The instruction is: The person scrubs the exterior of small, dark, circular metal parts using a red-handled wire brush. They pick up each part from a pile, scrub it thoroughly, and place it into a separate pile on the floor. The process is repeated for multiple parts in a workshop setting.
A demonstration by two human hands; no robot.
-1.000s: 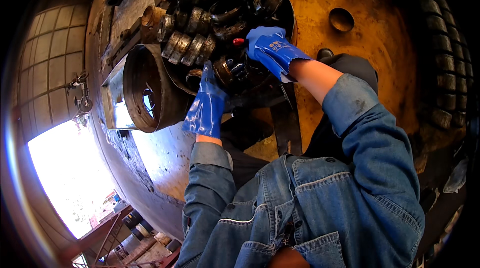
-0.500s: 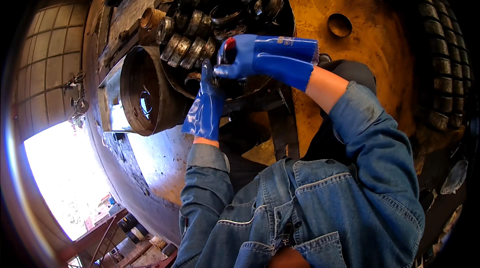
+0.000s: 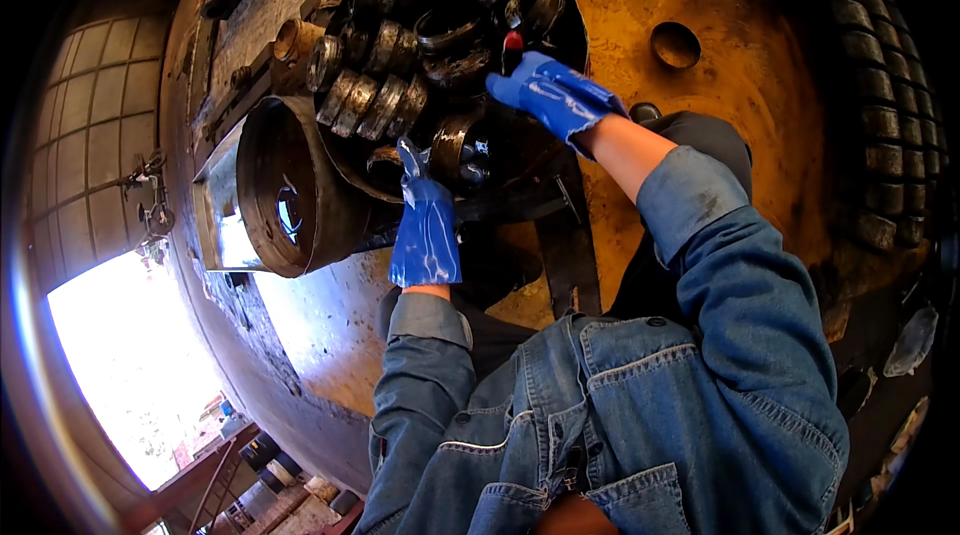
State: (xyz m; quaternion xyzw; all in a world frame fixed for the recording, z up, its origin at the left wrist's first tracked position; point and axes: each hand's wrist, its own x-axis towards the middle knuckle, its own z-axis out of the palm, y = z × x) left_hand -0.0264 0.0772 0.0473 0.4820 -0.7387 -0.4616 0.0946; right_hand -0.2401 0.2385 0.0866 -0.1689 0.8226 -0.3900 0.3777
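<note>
In a blue rubber glove, my left hand (image 3: 425, 220) is closed at the left side of a greasy metal ring (image 3: 450, 143), a finger pointing up along it; its other fingers are partly hidden. My right hand (image 3: 555, 97), gloved the same way, is apart from that ring, to its upper right. It grips a small dark tool with a red end (image 3: 513, 40); the tool's exact kind is not clear. Several oily metal rings (image 3: 385, 107) lie beyond my hands in a large round dark pan (image 3: 584, 40).
Left of the pan lies an open metal drum (image 3: 322, 190) on its side. A small round bowl (image 3: 676, 46) rests on the orange-brown floor at right. Rows of stacked dark rings (image 3: 882, 100) line the far right. A bright doorway (image 3: 120, 365) stands at left.
My right hand has moved right and away from my left with the red-ended tool, uncovering the metal ring. My left hand has shifted slightly right and down.
</note>
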